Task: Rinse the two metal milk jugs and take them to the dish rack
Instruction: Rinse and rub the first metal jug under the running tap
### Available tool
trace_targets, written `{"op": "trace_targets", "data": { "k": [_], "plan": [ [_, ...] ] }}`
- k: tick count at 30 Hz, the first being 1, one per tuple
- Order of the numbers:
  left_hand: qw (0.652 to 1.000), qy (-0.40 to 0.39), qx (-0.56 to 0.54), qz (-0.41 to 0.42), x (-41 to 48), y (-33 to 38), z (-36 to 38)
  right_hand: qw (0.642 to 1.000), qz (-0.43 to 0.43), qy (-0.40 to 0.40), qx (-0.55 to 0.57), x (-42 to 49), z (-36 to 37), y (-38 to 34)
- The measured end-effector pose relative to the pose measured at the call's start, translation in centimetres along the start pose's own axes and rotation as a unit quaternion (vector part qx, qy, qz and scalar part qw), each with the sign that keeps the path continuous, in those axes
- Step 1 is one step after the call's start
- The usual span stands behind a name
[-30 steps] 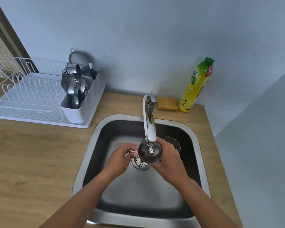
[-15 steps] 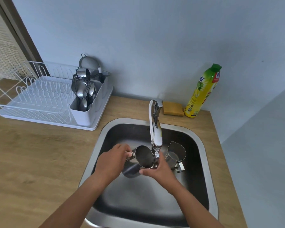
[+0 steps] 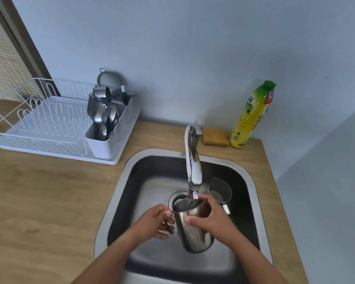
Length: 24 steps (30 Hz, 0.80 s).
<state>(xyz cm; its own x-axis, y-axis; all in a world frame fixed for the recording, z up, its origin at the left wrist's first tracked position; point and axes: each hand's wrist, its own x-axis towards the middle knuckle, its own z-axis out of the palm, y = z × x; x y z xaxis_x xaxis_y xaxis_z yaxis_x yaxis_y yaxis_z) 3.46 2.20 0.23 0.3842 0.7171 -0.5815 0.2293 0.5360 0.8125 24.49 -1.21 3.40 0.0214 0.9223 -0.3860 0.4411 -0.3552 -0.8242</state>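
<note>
A shiny metal milk jug (image 3: 193,232) hangs upright over the sink (image 3: 115,197), its mouth right under the tap's spout (image 3: 193,173). My left hand (image 3: 154,222) grips its handle on the left side. My right hand (image 3: 211,220) curls round the jug's body, thumb in front and fingers at the rim. A second metal jug (image 3: 220,190) stands in the sink's far right part, behind my right hand, its handle partly hidden. The white dish rack (image 3: 49,128) sits on the counter at the far left.
A cutlery holder (image 3: 105,119) full of spoons and forks fills the rack's right end. A yellow sponge (image 3: 215,137) and a green-capped soap bottle (image 3: 252,115) stand behind the sink by the wall. The wooden counter (image 3: 39,201) runs left of the sink.
The jug has turned from tilted, mouth towards me, to upright under the spout. My right hand moved from its rim onto its body. My view shifted, showing more of the sink.
</note>
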Motion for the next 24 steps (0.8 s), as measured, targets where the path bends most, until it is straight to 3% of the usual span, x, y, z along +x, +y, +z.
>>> {"op": "trace_targets", "data": {
  "k": [6, 13, 19, 24],
  "plan": [
    [0.999, -0.02, -0.014, 0.032, 1.2, -0.1, 0.9, 0.99, -0.056, 0.031, -0.127, -0.5, -1.1, 0.0],
    [0.985, 0.088, 0.095, 0.11, 1.8, 1.8, 0.1, 0.983, -0.087, 0.058, -0.148, 0.6, -1.0, 0.4],
    [0.889, 0.206, 0.35, 0.209, 0.1, 3.8, -1.0, 0.997, -0.069, 0.031, -0.011, 1.7, 0.2, 0.1],
    [0.847, 0.219, 0.456, 0.164, -0.8, 5.1, -2.3, 0.997, -0.024, -0.034, 0.065, 2.3, 1.5, 0.9]
  ]
}}
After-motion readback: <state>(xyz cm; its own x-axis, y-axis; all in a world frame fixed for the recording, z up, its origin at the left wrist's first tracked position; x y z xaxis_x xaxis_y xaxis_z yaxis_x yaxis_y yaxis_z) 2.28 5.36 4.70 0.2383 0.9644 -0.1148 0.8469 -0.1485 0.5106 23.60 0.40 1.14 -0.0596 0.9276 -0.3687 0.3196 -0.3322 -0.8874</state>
